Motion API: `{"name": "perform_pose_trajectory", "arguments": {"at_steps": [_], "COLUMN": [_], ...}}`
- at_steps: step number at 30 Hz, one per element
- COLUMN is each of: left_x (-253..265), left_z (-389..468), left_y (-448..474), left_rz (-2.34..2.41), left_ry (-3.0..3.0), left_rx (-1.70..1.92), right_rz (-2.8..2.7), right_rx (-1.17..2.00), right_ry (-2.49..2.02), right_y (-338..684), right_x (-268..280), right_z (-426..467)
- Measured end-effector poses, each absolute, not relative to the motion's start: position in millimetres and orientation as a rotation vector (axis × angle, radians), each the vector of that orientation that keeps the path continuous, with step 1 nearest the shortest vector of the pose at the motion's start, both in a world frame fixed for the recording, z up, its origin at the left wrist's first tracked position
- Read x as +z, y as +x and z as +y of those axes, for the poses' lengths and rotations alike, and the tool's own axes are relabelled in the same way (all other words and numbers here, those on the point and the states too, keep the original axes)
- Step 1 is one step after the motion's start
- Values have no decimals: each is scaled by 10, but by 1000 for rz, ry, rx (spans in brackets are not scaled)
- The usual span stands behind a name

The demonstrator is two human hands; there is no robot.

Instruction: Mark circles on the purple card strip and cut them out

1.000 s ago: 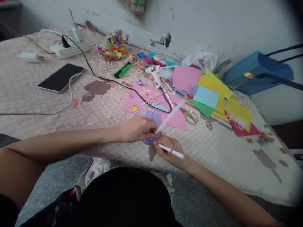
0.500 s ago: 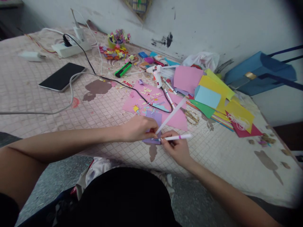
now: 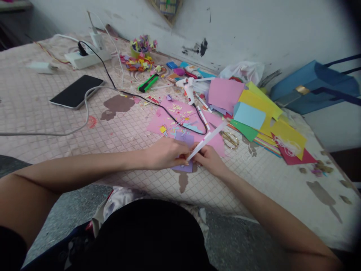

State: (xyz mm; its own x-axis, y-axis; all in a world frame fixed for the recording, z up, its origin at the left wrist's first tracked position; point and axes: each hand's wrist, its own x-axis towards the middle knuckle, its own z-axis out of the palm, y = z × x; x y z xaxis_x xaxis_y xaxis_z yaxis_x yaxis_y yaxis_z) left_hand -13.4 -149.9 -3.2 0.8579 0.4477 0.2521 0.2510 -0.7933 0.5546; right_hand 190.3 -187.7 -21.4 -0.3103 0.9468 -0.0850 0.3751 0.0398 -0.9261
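My left hand is closed, its thumb and fingertips pinching the lower end of a long, flat white strip. The strip slants up to the right, over my right hand. My right hand's fingers are closed round a slim white pen with a pink band, mostly hidden behind the strip. Below both hands lies a piece of purple paper, partly covered by my left fingers. It rests over the near edge of a pink sheet strewn with small paper scraps.
A white glue gun with a black cord stands behind the pink sheet. Gold-handled scissors, coloured papers and a blue bag are at right. A green cutter, a tablet and a power strip are at left.
My right hand has shifted up slightly, and the pen has swung from nearly level to pointing up and right behind the strip. My left hand keeps its pinch on the strip.
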Motion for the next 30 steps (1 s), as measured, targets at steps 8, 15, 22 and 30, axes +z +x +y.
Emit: {"name": "perform_pose_trajectory", "arguments": {"at_steps": [8,15,22,30], "left_x": [-45,-63,-38,-61], "left_z": [-1491,-1493,-1506,-1507], "left_y": [-134,-129,-134,-132], "left_rz": [493,491,526,554], "left_ry": [2511,2512,2488,2523], "left_rx": [554,568,534,520], "right_rz": [-1822,-1815,-1957,-2248], "right_rx": [1338,1377,1532,1691], "right_ry": [-1266,-1218,-1156,-954], "right_y": [1894,1864,1880,1893], "right_x": [-201,-204,-178,-213], "right_z": [-1792,-1755,-1594,-1282]}}
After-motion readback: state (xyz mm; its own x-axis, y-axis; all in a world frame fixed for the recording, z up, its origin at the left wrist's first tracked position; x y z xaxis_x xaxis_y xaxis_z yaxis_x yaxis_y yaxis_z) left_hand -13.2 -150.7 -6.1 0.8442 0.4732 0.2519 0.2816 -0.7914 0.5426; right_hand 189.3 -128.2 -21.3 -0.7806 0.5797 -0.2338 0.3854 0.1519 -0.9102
